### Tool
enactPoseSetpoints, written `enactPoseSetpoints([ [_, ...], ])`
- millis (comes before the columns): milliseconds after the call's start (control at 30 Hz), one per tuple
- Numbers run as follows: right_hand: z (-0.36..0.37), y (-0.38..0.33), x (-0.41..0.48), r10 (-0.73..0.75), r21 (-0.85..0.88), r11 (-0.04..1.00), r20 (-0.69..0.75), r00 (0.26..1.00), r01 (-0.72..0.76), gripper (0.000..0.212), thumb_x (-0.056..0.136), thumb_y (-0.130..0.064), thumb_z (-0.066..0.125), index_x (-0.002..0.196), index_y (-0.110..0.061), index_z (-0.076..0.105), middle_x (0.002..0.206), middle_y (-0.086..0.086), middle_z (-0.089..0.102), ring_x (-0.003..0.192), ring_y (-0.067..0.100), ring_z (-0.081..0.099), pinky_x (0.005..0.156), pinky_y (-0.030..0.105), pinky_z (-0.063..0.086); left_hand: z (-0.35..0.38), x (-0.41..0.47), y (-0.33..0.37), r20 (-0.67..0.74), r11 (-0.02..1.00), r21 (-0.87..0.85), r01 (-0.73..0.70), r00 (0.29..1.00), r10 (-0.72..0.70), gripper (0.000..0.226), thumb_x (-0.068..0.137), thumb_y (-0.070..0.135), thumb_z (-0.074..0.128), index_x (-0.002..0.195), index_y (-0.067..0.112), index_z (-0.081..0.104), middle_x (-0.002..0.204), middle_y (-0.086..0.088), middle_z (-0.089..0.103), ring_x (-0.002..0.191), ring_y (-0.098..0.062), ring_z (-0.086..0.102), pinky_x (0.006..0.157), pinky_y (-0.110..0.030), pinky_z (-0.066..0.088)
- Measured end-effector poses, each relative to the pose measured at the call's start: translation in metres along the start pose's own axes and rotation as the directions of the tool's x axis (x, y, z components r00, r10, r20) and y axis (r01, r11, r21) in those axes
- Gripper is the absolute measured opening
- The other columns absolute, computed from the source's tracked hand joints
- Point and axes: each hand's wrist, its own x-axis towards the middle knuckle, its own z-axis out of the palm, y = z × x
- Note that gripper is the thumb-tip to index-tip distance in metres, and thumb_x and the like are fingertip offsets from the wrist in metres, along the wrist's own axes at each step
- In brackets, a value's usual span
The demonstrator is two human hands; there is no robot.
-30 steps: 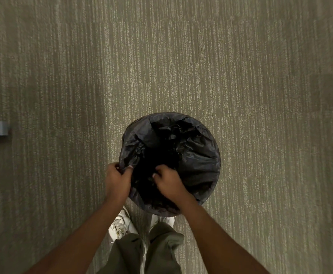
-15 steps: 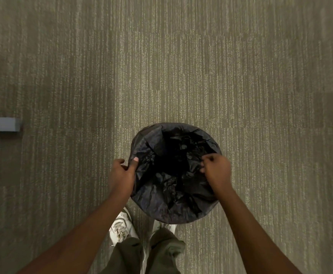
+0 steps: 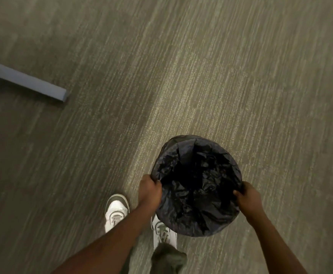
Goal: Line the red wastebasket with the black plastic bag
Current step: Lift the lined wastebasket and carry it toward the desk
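The black plastic bag (image 3: 197,186) covers the round wastebasket entirely; its edge is folded over the rim all around, so no red of the basket shows. The crumpled bag hangs down inside. My left hand (image 3: 149,189) grips the bag-covered rim on the left side. My right hand (image 3: 247,197) grips the rim on the right side. The basket is seen from straight above, over the carpet in front of my feet.
Grey-green carpet (image 3: 181,76) spreads all around. A pale grey bar (image 3: 29,82) lies on the floor at the left. My white shoes (image 3: 116,212) stand just below and left of the basket.
My right hand moved from inside the bag to the right rim and now grips it. The view has swung and rotated, so the basket sits further right and the grey bar shows more.
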Motion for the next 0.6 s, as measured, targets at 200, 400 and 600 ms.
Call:
enactPoseSetpoints([
  [200,0.006,-0.048,0.014,-0.154,-0.166,0.974,-0.006,0.988,0.151,0.024,0.085,0.000,0.055,0.109,0.005,0.057,0.097,0.024,0.065,0.092,0.043,0.061,0.079,0.048,0.052,-0.026,0.010,-0.004,-0.030,0.998,-0.059,0.033,0.999,-0.035,0.024,0.090,0.008,0.045,0.109,-0.004,0.053,0.114,-0.029,0.060,0.106,-0.041,0.059,0.086,-0.043,0.046],
  [400,0.044,-0.146,0.013,-0.408,-0.278,0.863,0.108,0.907,0.421,0.023,0.086,-0.001,0.057,0.108,0.005,0.056,0.097,0.023,0.064,0.091,0.039,0.061,0.072,0.036,0.043,-0.082,0.021,-0.040,-0.201,0.954,-0.295,0.059,0.972,-0.123,0.031,0.085,0.010,0.058,0.109,-0.004,0.044,0.112,-0.029,0.059,0.104,-0.043,0.059,0.083,-0.039,0.044],
  [600,0.122,-0.273,-0.003,-0.615,-0.342,0.656,0.275,0.739,0.673,0.019,0.087,-0.005,0.056,0.105,0.003,0.058,0.097,0.024,0.065,0.093,0.038,0.062,0.073,0.033,0.042,-0.154,0.042,-0.088,-0.368,0.882,-0.459,0.111,0.879,-0.302,0.033,0.085,0.010,0.059,0.107,-0.009,0.043,0.109,-0.031,0.059,0.103,-0.042,0.059,0.080,-0.036,0.042],
])
